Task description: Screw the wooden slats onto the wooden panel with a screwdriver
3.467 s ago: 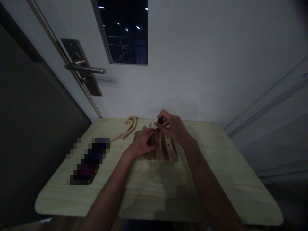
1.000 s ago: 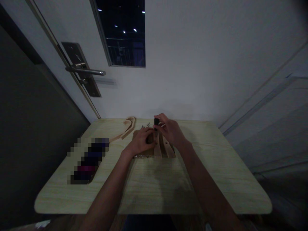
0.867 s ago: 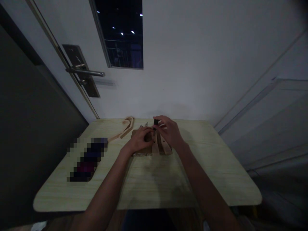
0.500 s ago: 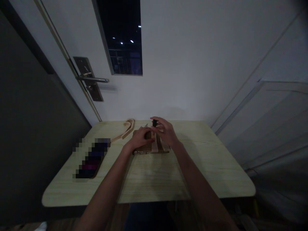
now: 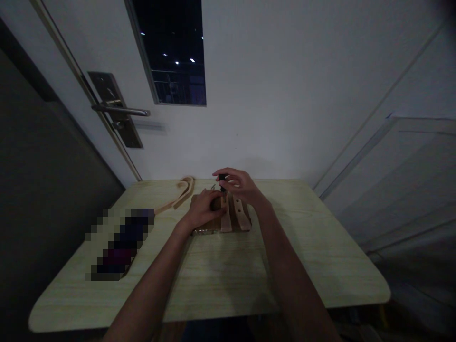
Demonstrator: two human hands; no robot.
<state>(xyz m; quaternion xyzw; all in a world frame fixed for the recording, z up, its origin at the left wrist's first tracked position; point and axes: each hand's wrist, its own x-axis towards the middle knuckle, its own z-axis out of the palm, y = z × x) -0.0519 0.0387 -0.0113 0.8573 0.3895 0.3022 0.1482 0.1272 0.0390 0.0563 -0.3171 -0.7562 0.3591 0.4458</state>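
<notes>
A brown block (image 5: 211, 227) lies on the table, its front edge glossy as if wrapped in clear film. Across it runs a tan strap (image 5: 226, 222), which looks like leather. My left hand (image 5: 203, 209) presses from the left, thumb and forefinger closed on that strap. Above the strap's far part, my right hand (image 5: 241, 186) grips a short tool with an upright black handle (image 5: 222, 182); its tip is too dim to make out. Another tan strap (image 5: 242, 216) with dark holes sits to the right on the same block.
A curled tan strap (image 5: 183, 192) rests at the back left of the wooden table (image 5: 302, 266). Closer on the left lies a dark phone-like object (image 5: 124, 244), blurred by pixels. Behind the table stands a white door with a metal handle (image 5: 124, 111).
The camera view has shifted a little. My right hand and the black-handled tool sit slightly further left, and the holed strap on the right shows more. Both hands keep their grip.
</notes>
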